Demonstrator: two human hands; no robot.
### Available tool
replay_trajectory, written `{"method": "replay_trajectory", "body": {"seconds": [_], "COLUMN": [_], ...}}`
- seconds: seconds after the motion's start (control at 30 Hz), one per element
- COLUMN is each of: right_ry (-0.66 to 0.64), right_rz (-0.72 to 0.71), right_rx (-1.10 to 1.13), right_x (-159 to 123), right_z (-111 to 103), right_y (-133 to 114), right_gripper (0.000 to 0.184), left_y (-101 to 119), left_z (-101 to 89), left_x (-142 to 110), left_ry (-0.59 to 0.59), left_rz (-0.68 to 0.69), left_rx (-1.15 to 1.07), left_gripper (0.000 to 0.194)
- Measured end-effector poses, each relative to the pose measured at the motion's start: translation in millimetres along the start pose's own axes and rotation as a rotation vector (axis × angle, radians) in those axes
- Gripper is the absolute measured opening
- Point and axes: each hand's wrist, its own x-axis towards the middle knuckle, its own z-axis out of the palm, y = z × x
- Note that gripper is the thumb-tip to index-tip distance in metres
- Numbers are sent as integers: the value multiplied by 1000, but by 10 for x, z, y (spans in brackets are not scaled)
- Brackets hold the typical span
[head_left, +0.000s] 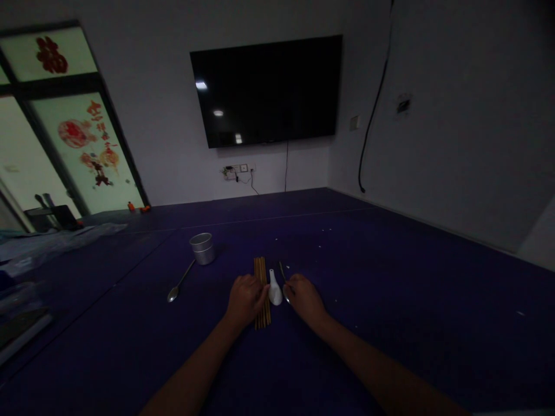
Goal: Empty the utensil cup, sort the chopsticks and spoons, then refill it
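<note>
In the middle of the dark blue-purple surface lies a row of wooden chopsticks (262, 315), side by side. My left hand (246, 297) rests over them with curled fingers, its thumb reaching to the edge of a white soup spoon (274, 293). That spoon lies between my hands, bowl toward me. Just to its right, my right hand (303, 297) has its fingers closed at a metal spoon (286, 294), whose handle points away from me. Farther left stands a silver metal cup (203, 249) with a second metal spoon (173, 294) beside it, the handle end near the cup's base.
Small white scraps (319, 247) dot the surface to the right. Crumpled clear plastic (65, 240) lies at the far left, above a flat dark object (21, 329). A wall-mounted television (269, 92) hangs beyond, and a black cable (373, 110) dangles at the right.
</note>
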Motion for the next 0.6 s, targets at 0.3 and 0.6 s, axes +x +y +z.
{"method": "replay_trajectory", "body": {"seconds": [0.3, 0.6], "right_ry": [33, 33], "right_rz": [31, -6], "right_rx": [-31, -37], "right_x": [18, 31], "right_z": [90, 65], "right_y": [31, 30], "right_gripper": [27, 27], "left_y": [-20, -36], "left_z": [33, 33], "left_x": [-10, -4], "left_ry": [-8, 17], "left_rz": [-16, -38], "left_rx": [-11, 3], "left_gripper": [37, 39]}}
